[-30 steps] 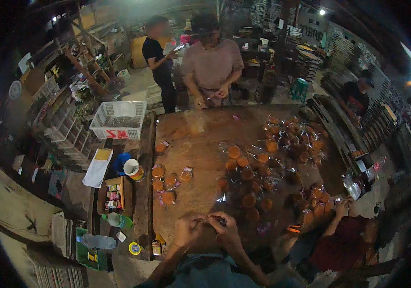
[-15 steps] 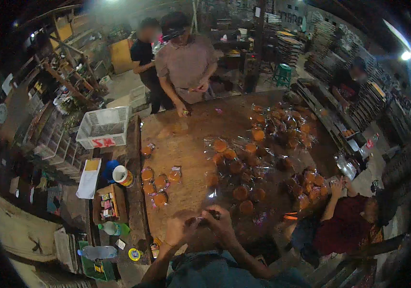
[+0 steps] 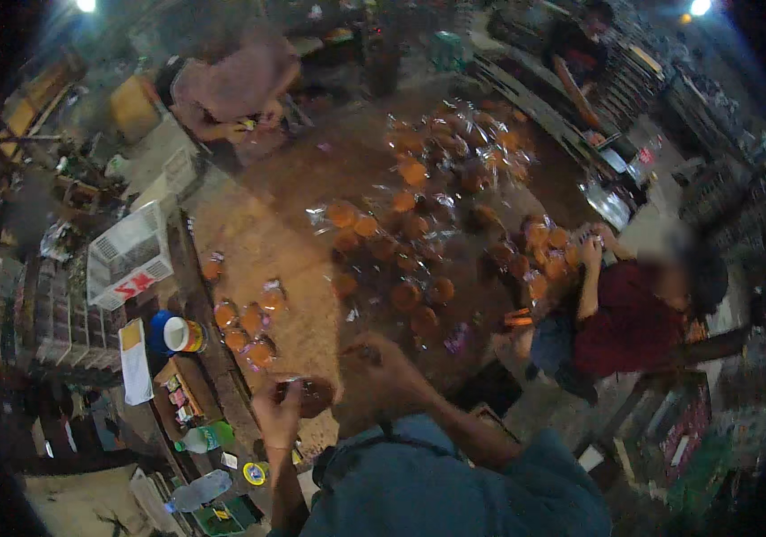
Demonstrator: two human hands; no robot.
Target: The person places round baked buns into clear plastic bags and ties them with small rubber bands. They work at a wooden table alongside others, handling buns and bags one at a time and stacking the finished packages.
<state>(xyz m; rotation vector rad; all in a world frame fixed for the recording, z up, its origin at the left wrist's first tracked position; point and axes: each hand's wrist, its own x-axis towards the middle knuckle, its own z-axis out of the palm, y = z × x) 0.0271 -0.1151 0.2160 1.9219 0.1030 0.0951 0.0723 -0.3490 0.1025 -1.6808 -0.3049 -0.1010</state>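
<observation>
My left hand (image 3: 277,416) grips a round brown disc in clear wrap (image 3: 316,398) by its left edge, thumb on top, above the near part of the wooden table (image 3: 302,277). To its right, my right hand (image 3: 381,362) is held over the table, apart from that disc. Its fingers are curled but smeared by motion, so whether anything is in them cannot be told. Just beyond my left hand lies a small group of wrapped orange-brown discs (image 3: 251,317). Many more loose discs in clear film (image 3: 405,295) are spread over the table's middle and far right.
At left stand a white plastic crate (image 3: 132,255), a white tub (image 3: 184,335), a box of small packets (image 3: 188,394) and bottles (image 3: 199,490). A person in dark red (image 3: 629,318) handles discs at right. Another person (image 3: 235,85) works across the table.
My hands have come apart; the left now holds the wrapped disc alone, the right has drawn away. My view has turned right. The person opposite has bent forward, hands together.
</observation>
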